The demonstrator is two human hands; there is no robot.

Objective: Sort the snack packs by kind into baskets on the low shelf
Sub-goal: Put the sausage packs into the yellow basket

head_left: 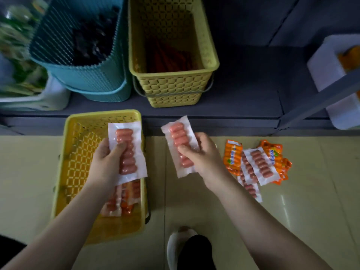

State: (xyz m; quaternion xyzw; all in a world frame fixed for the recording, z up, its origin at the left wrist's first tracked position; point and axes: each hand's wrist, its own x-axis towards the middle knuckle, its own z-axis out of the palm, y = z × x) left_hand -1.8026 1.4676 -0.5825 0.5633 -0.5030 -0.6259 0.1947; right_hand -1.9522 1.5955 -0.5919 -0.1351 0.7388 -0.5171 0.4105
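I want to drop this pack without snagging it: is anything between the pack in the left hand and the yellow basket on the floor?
Nothing visible. The left hand holds its pack right over the open floor basket, which already holds similar packs at its near end.

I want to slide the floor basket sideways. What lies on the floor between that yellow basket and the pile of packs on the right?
Bare tile on the floor; only the right hand, holding a sausage pack, hangs above it in the head view.
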